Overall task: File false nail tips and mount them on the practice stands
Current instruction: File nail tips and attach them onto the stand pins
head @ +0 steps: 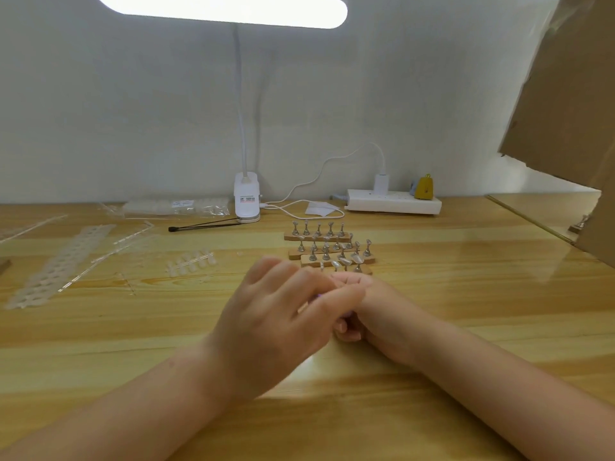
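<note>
My left hand (283,311) and my right hand (382,311) meet at the middle of the table, the left fingers blurred and lying over the right hand's fingers. A thin purple file (317,296) shows as slivers between them, and my right hand's curled fingers seem closed on it. Whatever my left fingertips hold is hidden. Just beyond the hands stand the practice stands (329,247), wooden strips with metal pegs. A few clear nail tips (346,260) sit on pegs in the nearer rows. Loose nail tips (189,261) lie to the left.
Long strips of nail tips (63,261) and a clear bag (176,207) lie at the left. The lamp's clamp base (246,197), a black tool (203,224), a cable and a power strip (392,201) line the back. Cardboard (565,94) hangs at the right.
</note>
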The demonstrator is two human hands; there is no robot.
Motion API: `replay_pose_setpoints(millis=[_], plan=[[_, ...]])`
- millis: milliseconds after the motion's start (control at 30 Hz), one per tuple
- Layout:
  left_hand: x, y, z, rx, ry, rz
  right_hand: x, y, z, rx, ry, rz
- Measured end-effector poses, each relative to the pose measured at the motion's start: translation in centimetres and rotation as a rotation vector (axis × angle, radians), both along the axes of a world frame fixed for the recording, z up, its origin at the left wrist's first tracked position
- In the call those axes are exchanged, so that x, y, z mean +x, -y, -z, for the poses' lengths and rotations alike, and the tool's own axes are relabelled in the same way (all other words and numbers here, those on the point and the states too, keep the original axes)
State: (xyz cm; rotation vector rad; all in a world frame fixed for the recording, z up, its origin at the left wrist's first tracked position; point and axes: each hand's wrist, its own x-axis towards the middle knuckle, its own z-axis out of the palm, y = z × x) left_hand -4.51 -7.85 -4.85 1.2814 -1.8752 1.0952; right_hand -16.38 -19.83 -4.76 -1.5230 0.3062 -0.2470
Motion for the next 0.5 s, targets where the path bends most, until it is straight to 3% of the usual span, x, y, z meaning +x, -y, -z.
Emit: replay_pose_setpoints(millis=[167,333,500], plan=[[2.4,-0.5,-0.8,0.044,-0.086,-0.13,-0.1,0.1,-0.2,0.08,0.016,-0.001],[0.0,0.0,-0.3,-0.013,0.004,0.055,-0.2,-0.1,-0.3,-0.004,-0.019,-0.056],[2.7,-0.5,-0.8,0.009,-0.048,-0.098,-0.1,0.1,-0.3,0.07,-0.017,-0.005]])
